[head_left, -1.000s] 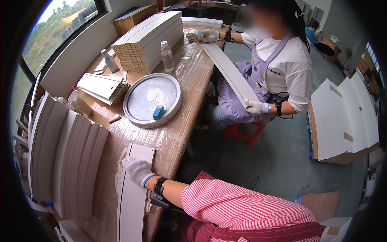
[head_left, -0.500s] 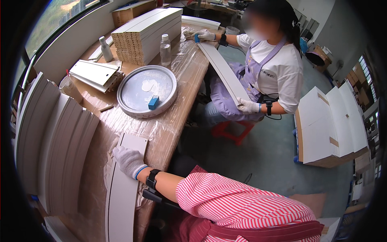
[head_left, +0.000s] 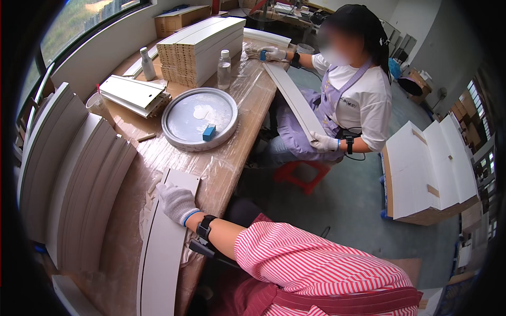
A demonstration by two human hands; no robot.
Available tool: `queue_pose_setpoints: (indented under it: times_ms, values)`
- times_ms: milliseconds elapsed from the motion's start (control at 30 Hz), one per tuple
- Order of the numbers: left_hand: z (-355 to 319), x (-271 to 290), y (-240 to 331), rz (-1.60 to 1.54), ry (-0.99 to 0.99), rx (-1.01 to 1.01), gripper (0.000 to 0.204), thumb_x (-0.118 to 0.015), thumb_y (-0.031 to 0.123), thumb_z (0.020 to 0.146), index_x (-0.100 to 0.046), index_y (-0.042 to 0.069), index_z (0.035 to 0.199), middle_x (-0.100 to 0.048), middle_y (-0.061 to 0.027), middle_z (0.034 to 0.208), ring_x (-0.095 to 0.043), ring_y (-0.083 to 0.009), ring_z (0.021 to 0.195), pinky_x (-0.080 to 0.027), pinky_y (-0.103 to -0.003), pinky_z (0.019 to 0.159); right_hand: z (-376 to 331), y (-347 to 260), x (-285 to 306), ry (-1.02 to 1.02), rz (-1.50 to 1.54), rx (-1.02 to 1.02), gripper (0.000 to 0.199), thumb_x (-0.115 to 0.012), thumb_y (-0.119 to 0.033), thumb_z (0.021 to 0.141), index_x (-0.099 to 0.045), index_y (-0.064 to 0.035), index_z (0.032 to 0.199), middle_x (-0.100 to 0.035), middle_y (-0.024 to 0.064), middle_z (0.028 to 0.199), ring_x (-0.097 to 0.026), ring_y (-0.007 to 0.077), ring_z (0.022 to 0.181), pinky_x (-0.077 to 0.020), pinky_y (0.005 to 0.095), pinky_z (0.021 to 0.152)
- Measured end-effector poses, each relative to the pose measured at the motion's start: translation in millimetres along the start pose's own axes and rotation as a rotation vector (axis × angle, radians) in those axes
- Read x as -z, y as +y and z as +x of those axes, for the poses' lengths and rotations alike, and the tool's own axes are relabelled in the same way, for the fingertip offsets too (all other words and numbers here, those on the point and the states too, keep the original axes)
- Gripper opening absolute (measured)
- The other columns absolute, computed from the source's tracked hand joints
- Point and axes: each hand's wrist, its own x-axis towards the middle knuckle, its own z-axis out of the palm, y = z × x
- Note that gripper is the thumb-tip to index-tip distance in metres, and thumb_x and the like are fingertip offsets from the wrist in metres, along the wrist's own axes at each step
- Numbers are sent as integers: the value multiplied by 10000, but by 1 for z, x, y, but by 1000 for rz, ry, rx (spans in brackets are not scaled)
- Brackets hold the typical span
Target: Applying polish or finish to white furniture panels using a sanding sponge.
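My right hand point(head_left: 177, 204), in a white knitted glove with a blue cuff edge, rests on a long white board point(head_left: 163, 247) with a dark groove along one side. Its fingers curl over the board's left edge near the far end; the fingertips are partly hidden. Crumpled pale cloth point(head_left: 188, 253) shows beneath the board, which lies lengthwise on the film-covered table point(head_left: 211, 174). My left hand is out of view. Beyond the board, a round grey lid-like tray point(head_left: 174, 138) holds white paste and a blue block point(head_left: 209, 132).
Curved white panels point(head_left: 79, 184) stand at left. Farther back are stacked boards point(head_left: 216, 47), a clear bottle point(head_left: 224, 71) and a white cup point(head_left: 97, 105). A gloved co-worker point(head_left: 353, 100) holds another white board point(head_left: 295, 97) and a blue block point(head_left: 263, 55). White panels point(head_left: 427, 174) are stacked at right.
The whole view has shifted slightly, moving the table things right. My right hand stays at the same place on the board. The co-worker's hand with the blue block has moved little.
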Motion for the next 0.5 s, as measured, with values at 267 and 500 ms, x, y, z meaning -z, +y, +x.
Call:
queue_pose_setpoints:
  times_ms: [267,500]
  values:
    - [-5,3,6,45,46,-91,246,-635,196,941,-591,-41,993,-604,-218,887,-587,-361,836,-490,-447,770,23,13,9,-31,-76,-88,214,-573,-115,879,-612,-84,1087,-675,163,1020,-703,338,910,-565,473,722]
    - [4,-1,0,136,-21,-103,262,-620,202,951,-614,-52,1017,-589,-221,845,-586,-355,803,-488,-457,740,17,13,14,-85,-99,10,281,-572,-108,867,-629,-85,1141,-675,145,1012,-695,334,896,-563,447,715]
